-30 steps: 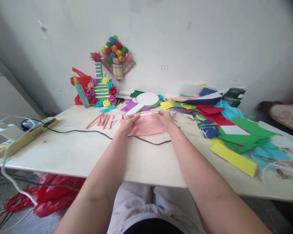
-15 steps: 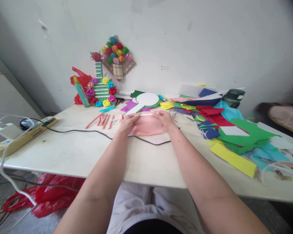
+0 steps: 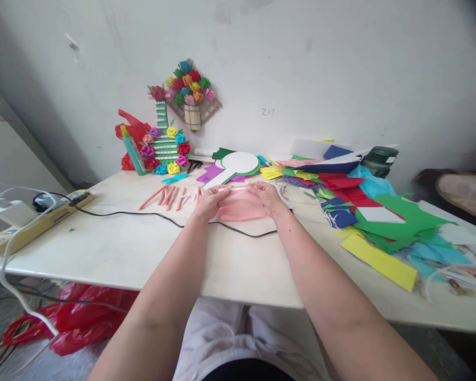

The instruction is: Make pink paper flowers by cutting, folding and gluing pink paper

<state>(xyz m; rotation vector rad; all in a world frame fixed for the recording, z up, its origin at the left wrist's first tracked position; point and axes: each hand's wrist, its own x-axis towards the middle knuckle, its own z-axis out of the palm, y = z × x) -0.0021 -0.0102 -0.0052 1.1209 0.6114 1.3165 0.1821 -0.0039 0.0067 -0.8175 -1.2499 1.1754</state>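
Observation:
A sheet of pink crepe paper (image 3: 241,205) stretches between my two hands over the table. Along its far edge runs a thin pale stick or roll (image 3: 238,188), which now looks partly wrapped in pink. At the left end, my left hand (image 3: 212,201) is closed on the paper, thumb and fingertips pinching the rolled edge. My right hand (image 3: 266,196) pinches the opposite end the same way. Just left of my left hand lie several thin pink paper rolls (image 3: 168,197). Behind the paper is a white round cutout with a handle (image 3: 240,161), edged in green.
A black cable (image 3: 143,213) crosses the table from the power strip (image 3: 63,216) and passes under my hands. Coloured paper sheets (image 3: 400,217) are heaped at right. Paper-flower crafts (image 3: 166,143) and a glue bottle (image 3: 133,151) stand at back left.
The white stick along the paper's far edge showed plainly before; now pink paper covers much of it. My fingers have shifted slightly while both hands keep their hold.

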